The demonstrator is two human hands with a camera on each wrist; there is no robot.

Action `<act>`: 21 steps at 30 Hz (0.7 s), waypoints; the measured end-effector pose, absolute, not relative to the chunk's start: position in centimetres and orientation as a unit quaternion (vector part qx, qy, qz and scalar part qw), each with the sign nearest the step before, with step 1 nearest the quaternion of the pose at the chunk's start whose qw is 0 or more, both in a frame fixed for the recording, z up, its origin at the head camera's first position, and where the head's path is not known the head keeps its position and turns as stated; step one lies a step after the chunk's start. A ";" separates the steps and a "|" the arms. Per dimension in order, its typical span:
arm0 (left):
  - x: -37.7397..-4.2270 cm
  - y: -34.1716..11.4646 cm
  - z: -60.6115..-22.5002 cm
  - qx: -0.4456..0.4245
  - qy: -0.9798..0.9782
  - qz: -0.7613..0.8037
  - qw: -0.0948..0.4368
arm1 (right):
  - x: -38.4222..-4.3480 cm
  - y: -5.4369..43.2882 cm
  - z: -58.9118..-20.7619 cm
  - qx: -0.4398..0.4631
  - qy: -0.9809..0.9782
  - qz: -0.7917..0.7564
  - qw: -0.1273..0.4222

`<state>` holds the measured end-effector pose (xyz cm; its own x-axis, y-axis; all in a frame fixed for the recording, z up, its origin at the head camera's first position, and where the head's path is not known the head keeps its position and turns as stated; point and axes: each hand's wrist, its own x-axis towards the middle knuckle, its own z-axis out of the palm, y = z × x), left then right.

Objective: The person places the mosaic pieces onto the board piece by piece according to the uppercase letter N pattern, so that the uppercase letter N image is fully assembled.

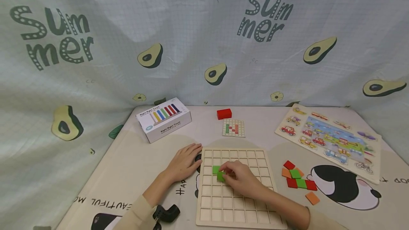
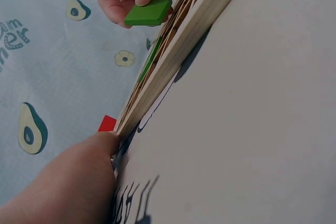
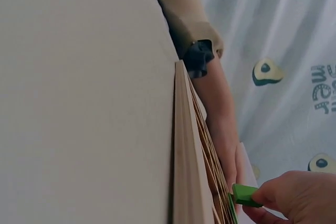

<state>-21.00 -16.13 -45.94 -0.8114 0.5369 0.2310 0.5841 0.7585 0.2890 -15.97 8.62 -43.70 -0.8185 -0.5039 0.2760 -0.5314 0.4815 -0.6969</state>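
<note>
Between thumb and fingers, my right hand (image 1: 244,180) pinches a green square tile (image 1: 221,177) over the wooden grid board (image 1: 206,201). The left wrist view shows this green tile (image 2: 149,12) tilted and held above the board's surface. Another green tile (image 1: 215,169) lies in a cell of the grid, just up and left of the held one. My left hand (image 1: 183,162) rests at the board's upper left edge, fingers extended. Beyond the board lies a small pattern card (image 1: 241,132) with green, red and orange squares.
Right of the board lie several loose red, orange and green tiles (image 1: 301,183). A vehicle picture puzzle (image 1: 338,141) sits farther right. At the back are a white toy box (image 1: 169,125) and a red block (image 1: 224,114). A printed curtain (image 1: 191,27) hangs behind.
</note>
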 end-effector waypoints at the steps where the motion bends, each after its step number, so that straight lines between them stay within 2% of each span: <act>1: -21.0 -16.1 -45.9 -0.299 -0.935 -0.176 0.068 | -15.9 8.5 -43.7 0.303 -0.859 0.412 0.018; 21: -20.9 -16.1 -45.9 -0.300 -0.934 -0.180 0.072 | -15.7 7.4 -44.0 0.309 -0.860 0.405 0.012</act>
